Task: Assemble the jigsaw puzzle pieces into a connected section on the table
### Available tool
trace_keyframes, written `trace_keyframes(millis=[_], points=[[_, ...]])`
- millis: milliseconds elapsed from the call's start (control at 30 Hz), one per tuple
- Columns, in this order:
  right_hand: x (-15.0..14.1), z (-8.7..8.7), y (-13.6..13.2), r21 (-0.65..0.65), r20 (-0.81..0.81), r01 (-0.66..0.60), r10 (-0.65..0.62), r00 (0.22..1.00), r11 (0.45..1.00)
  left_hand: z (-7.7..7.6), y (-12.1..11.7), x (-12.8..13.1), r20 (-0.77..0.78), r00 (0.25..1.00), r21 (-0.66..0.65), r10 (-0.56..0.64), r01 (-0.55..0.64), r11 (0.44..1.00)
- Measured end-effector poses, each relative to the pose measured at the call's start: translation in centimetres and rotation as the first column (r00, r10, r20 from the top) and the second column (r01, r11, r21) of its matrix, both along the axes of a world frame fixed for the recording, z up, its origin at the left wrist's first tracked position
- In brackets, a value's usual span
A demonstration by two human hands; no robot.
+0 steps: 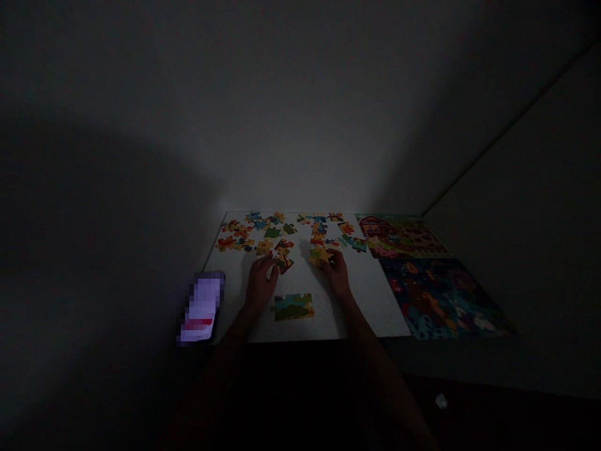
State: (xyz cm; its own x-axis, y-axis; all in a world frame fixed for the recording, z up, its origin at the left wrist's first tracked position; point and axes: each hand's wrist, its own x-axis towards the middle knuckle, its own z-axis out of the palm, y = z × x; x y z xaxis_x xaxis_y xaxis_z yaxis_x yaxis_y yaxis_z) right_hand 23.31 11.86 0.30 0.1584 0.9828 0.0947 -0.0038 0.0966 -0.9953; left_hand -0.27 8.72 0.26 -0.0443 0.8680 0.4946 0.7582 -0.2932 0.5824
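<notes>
In dim light, my left hand pinches a brown and yellow jigsaw puzzle piece between thumb and fingertips, just above the white board. My right hand has its fingers closed on the edge of a mostly yellow puzzle piece. Closer to me, between the two forearms, lies a joined section of puzzle in green and blue. Several loose pieces are scattered beyond my left hand. Another group of pieces lies past my right hand.
A lit phone, its screen blurred, stands by the left edge of the white table. At right lie a farm picture and a dark blue picture. A wall rises behind the table. Something small and white lies below.
</notes>
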Motion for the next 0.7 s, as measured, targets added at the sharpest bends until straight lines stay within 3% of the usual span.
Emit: trace_keyframes(millis=[367, 567, 700], points=[[1.3, -1.3, -4.3, 0.021, -0.043, -0.005, 0.006, 0.999, 1.0, -0.2, -8.3, 1.3, -0.256, 0.946, 0.115, -0.2, 0.235, 0.965], [1.4, -1.4, -4.6, -0.012, -0.013, -0.002, 0.002, 1.0, 1.0, 0.2, -9.7, 2.0, -0.318, 0.915, 0.082, -0.247, 0.287, 0.954], [1.4, -1.2, -4.7, -0.004, -0.013, 0.005, -0.006, 1.0, 1.0, 0.4, -9.7, 1.9, -0.31, 0.888, -0.005, -0.34, 0.356, 0.935]])
